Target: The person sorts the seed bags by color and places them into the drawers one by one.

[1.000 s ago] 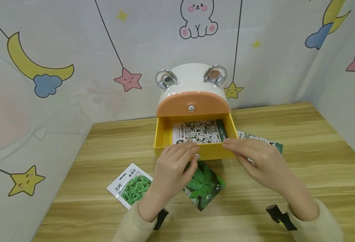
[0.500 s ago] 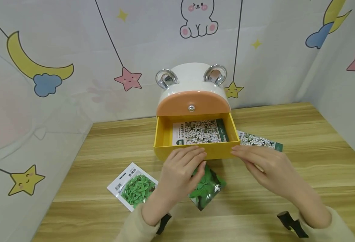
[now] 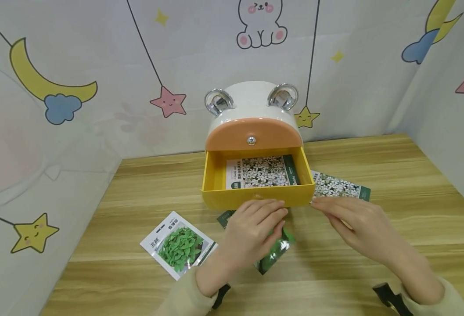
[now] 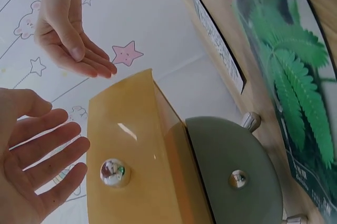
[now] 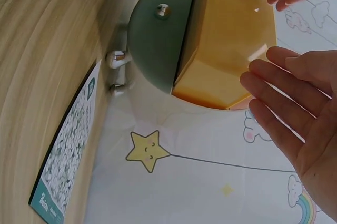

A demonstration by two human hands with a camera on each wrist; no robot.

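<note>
Much of the fern-leaf packet [image 3: 276, 256] is covered by the left hand [image 3: 251, 232]. Toward the left edge of the desk [image 3: 326, 276], a little of the white packet's [image 3: 178, 245] near side is overlapped by the left sleeve [image 3: 188, 294]. The near side of the inner flower packet [image 3: 265, 171] is hidden behind the front wall of the drawer [image 3: 224, 200]; part of the outer flower packet [image 3: 336, 186], toward the desk's right edge, is blocked by the drawer and the right hand [image 3: 362, 224]. The drawer's knob [image 4: 114, 173] is barely made out from the head. Whether the drawer is touched by the right hand cannot be told. The packets' smallest print cannot be read. The desk's near edge, both sleeves and the printed bear's head [image 3: 260, 8] are cut off.
</note>
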